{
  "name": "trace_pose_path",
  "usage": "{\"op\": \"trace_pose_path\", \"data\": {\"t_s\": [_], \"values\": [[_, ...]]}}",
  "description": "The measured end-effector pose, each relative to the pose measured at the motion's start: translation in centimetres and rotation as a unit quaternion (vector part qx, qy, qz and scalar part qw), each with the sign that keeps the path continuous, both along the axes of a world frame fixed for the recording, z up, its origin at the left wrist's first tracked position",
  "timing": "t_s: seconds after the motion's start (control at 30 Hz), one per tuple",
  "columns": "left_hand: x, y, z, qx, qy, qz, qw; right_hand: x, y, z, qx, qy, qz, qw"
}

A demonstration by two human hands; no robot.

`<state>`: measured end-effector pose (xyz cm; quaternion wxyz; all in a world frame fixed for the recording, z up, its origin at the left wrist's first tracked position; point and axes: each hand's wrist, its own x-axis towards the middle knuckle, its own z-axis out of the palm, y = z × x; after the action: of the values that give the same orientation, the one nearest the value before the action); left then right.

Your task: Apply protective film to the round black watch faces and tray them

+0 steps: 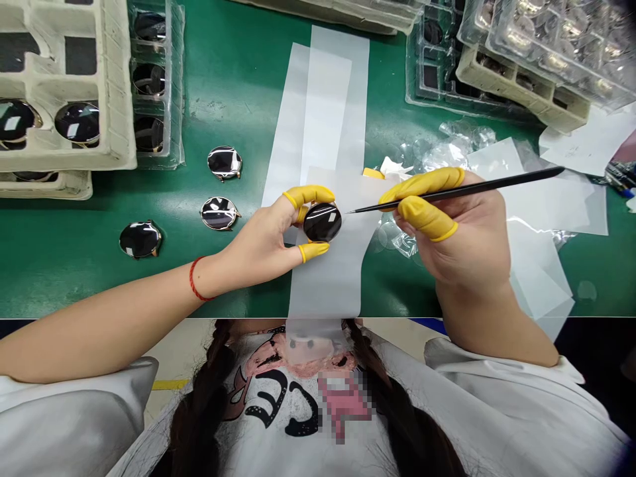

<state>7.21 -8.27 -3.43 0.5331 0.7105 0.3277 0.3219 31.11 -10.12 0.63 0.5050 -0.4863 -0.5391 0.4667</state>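
My left hand, with yellow finger cots, pinches a round black disc by its edge, held over a translucent white strip. My right hand, also in yellow cots, grips thin black tweezers whose tip points at the disc's right edge, just short of touching it. Three more round dark discs with metal rims lie on the green mat to the left.
Pulp trays holding dark discs stand at the back left beside a clear blister tray. More trays are stacked at the back right. Loose clear film pieces and white sheets lie right of my hand.
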Motion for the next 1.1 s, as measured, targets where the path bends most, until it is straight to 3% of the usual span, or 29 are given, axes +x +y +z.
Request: {"op": "trace_pose_path", "data": {"t_s": [0.37,1.1], "values": [[0.03,-0.02,0.08,0.033,0.0,0.001,0.999,-0.01,-0.04,0.07,0.008,-0.013,-0.007,1.0],[-0.1,0.05,-0.11,0.011,0.016,0.005,1.0,0.0,-0.51,0.16,0.016,0.024,0.009,1.0]]}}
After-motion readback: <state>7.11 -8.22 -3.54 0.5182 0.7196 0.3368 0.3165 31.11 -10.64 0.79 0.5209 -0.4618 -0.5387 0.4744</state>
